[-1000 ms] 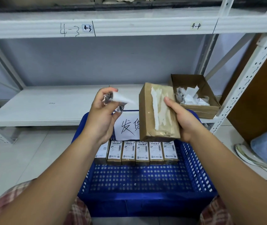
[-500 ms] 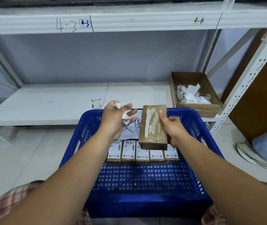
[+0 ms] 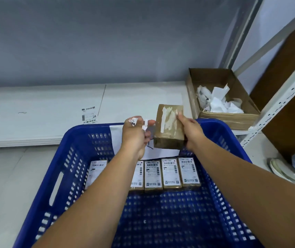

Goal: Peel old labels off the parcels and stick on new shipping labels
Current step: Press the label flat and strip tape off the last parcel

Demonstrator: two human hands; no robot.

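My right hand [image 3: 190, 130] grips a brown taped parcel [image 3: 168, 129] over the far end of the blue crate [image 3: 220, 129]; white scraps of a torn label streak its top face. Just left of it, my left hand [image 3: 136, 136] pinches a crumpled piece of peeled label [image 3: 134, 121] between thumb and fingers. A row of several labelled parcels [image 3: 153, 174] lies flat inside the crate, partly hidden by my left forearm. One fresh shipping label [image 3: 88, 115] lies on the white shelf [image 3: 35, 111].
An open cardboard box [image 3: 232, 117] holding torn label scraps stands on the shelf at the right, beside a white perforated rack post [image 3: 282, 97]. A white paper sheet [image 3: 118, 138] leans against the crate's far wall. Tiled floor lies to the left.
Both hands have moved away from me toward the crate's far rim, carrying the parcel and the label scrap. The camera has tilted down.
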